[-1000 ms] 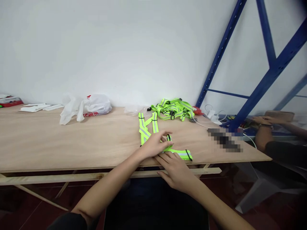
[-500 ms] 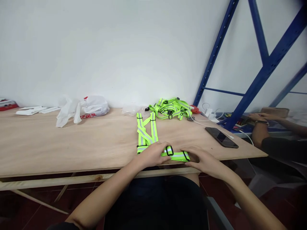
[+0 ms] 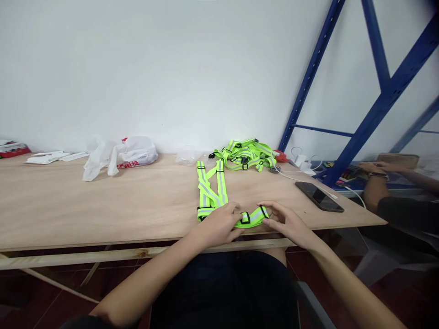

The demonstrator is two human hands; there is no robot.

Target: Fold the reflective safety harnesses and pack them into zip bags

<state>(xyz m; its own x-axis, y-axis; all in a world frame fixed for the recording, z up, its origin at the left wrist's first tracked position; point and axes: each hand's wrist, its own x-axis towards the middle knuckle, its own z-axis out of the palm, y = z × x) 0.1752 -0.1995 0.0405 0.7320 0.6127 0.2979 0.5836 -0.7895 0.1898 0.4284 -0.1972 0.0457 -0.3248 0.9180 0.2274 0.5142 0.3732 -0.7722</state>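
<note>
A neon yellow-green reflective vest made of straps lies near the table's front edge, its shoulder straps pointing away from me. My left hand rests over the lower part, fingers closed on the waist strap beside a black slider buckle. At the strap's right end, my right hand pinches the band next to another black buckle, and that end is lifted off the wood. Part of the strap is hidden under my left hand.
Behind the vest lies a heap of similar straps. A phone and white cable are at the right, near a blue metal rack. White plastic bags sit at the back left. Another person's arm shows at far right.
My right hand has raised the strap's right end and brought it slightly left, so the band now bends upward. My left hand stays on the strap, and the view has shifted slightly.
</note>
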